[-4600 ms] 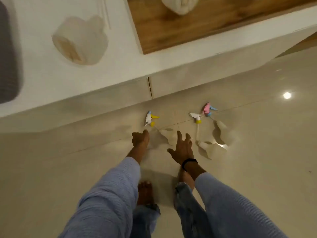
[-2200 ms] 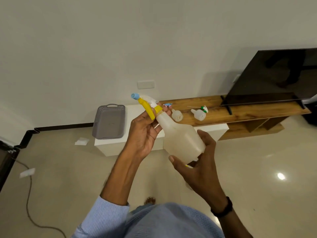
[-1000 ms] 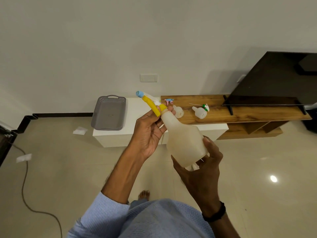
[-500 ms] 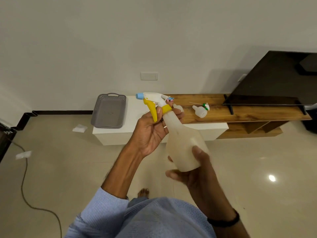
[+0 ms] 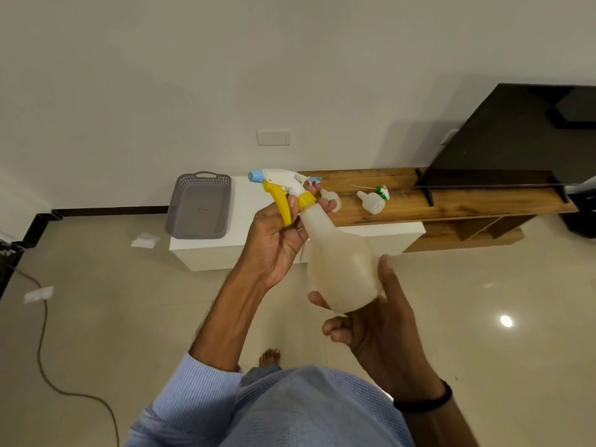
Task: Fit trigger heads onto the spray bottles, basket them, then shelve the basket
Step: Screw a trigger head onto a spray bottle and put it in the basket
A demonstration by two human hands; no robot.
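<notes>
Plain off-white wall (image 5: pixel 161 75) w/ a white switch plate (image 5: pixel 273 137) mid-wall; black skirting (image 5: pixel 109 210) along its base at L. Glossy beige tile floor (image 5: pixel 129 317), bright light spot (image 5: pixel 506 321) reflected at R. Low white cabinet (image 5: pixel 225 256) against the wall. Wood tabletop (image 5: pixel 403 204) runs R from it, open wood shelves (image 5: pixel 477 227) below. Dark TV (image 5: pixel 522 140) stands on the wood, far R. Cable (image 5: pixel 42 350) snakes over the floor at L, near white paper scraps (image 5: pixel 145 240).

Left hand (image 5: pixel 277 243) around yellow-and-white trigger head (image 5: pixel 287 182) atop spray bottle (image 5: pixel 342 262); right hand (image 5: pixel 377 333) under its base; grey basket (image 5: pixel 206 177) behind.
</notes>
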